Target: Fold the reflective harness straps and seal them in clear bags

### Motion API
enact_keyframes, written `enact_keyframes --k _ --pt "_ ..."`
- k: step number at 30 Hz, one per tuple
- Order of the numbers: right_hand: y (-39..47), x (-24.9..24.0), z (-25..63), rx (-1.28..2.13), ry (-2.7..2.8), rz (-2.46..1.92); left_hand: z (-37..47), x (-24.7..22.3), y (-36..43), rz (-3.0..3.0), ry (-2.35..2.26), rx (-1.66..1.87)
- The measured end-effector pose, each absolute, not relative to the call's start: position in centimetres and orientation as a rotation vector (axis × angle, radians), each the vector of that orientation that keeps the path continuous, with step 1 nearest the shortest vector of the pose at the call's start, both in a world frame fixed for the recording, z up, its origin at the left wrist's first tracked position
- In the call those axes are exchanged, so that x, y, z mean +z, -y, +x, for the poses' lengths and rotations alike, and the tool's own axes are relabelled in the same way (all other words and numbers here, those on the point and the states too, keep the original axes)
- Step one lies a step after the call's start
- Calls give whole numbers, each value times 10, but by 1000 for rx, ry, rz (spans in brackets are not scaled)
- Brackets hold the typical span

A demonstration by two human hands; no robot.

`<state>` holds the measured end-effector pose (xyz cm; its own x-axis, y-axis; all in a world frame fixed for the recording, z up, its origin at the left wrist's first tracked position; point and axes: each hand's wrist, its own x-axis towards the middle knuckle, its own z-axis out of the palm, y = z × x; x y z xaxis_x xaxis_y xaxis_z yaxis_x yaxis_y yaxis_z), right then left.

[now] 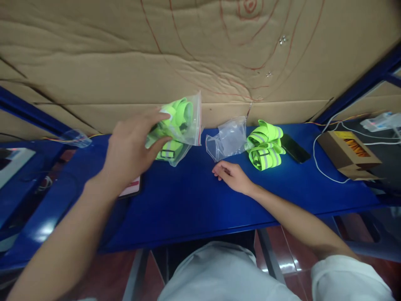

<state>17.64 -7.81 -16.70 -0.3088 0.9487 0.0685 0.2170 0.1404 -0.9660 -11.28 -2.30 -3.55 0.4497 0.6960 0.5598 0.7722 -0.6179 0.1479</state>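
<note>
My left hand [128,142] is raised at the left, thumb and fingers closed on a clear zip bag [196,119]. Inside that bag sits a coiled neon-yellow reflective strap. Below and behind it, another bagged reflective strap [171,151] with a dark buckle lies on the table, partly covered. My right hand [233,176] rests on the blue table [188,200] with its fingers curled in, and nothing shows in them. Just beyond it lie flat clear plastic bags [230,136]. To their right is an unbagged bundle of neon-yellow reflective strap [265,146].
A dark phone [295,148] lies right of the loose strap. Farther right stand a white cable [316,156] and an open cardboard box [351,152] with orange contents. Another phone [133,187] is partly under my left wrist. A cardboard panel [109,83] closes off the back.
</note>
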Motion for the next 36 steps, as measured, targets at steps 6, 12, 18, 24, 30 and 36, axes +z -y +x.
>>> enact_keyframes --k 6,12,18,24,30,36 --pt "81 -159 177 999 1902 -1118 -122 -73 -19 -2679 1477 -576" --pt "81 -163 179 679 2071 -1109 -108 -105 15 -2594 1440 -702" --pt "76 -140 195 157 2067 -1171 -80 -135 60 -2729 1124 -853" --pt "95 -82 275 -159 2033 -1590 -69 -157 74 -2942 977 -825" --pt "116 -120 325 -324 2162 -1871 -62 -164 77 -3068 866 -914" --pt "94 -145 323 -133 2280 -1687 -58 -168 79 -3130 861 -894"
